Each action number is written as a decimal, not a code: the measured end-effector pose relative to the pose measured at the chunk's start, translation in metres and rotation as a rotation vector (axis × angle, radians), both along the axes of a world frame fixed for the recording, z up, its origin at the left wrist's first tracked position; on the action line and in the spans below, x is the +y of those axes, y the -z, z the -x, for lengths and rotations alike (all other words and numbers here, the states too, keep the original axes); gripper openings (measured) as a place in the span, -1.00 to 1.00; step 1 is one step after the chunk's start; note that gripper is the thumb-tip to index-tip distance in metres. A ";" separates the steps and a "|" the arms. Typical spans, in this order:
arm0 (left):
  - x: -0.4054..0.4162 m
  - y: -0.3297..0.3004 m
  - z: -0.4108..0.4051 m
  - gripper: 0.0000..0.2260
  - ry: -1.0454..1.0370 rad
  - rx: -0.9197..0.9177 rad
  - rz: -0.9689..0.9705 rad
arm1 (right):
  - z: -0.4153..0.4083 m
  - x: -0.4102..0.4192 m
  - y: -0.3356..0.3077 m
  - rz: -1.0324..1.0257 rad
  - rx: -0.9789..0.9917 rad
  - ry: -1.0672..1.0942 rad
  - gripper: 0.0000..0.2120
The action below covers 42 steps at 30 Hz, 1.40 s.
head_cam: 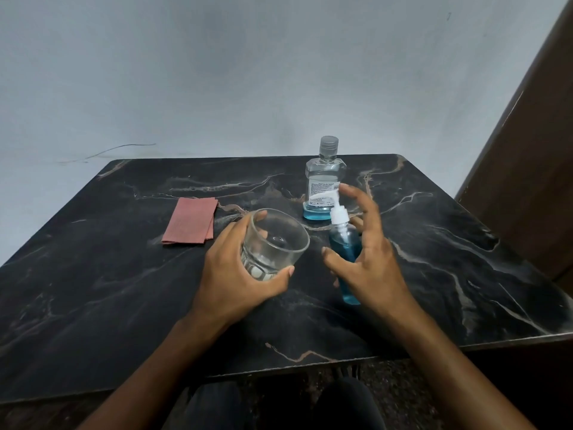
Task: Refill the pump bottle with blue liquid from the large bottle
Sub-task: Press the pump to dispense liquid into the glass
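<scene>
Dark marble-pattern tabletop [93,290], rounded far corners, near edge runs just above the person's lap; far edge sits close to a pale wall. Far left of the layout: folded reddish cloth [189,220], flat, well apart from the left tabletop edge, bare surface all round it. Next right: left hand [238,274] with its grip wrapped round a clear drinking glass [273,243], thumb on the near side, fingers on the far side; glass tilted with its mouth toward the right, looks empty. Whether the glass base touches the tabletop cannot be told. Narrow gap between the glass rim and the pump bottle [344,243]. Pump bottle has a white pump head, nozzle pointing up-left, blue liquid in its body, tilted with the base toward the person. Right hand [369,259] holds it: thumb out to the near-left, index finger raised above the pump head, other fingers behind the bottle, so the grip is loose and partly spread. Just behind the pump head stands the large bottle [324,181], upright, grey cap on, label facing the camera, only a shallow layer of blue liquid at the bottom; near the far edge. Right of the hands the tabletop is bare out to the right edge, beyond which a brown wooden panel [533,150] rises.
</scene>
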<state>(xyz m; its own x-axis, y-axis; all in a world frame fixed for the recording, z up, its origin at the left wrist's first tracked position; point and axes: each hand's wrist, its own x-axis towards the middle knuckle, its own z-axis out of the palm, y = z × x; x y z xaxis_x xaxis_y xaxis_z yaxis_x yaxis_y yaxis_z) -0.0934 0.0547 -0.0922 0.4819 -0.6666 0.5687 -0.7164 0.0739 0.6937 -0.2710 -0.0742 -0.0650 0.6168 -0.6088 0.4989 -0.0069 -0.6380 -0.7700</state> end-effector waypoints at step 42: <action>0.001 0.008 -0.002 -0.18 0.040 -0.012 -0.003 | -0.011 -0.007 -0.004 0.149 0.209 -0.060 -0.25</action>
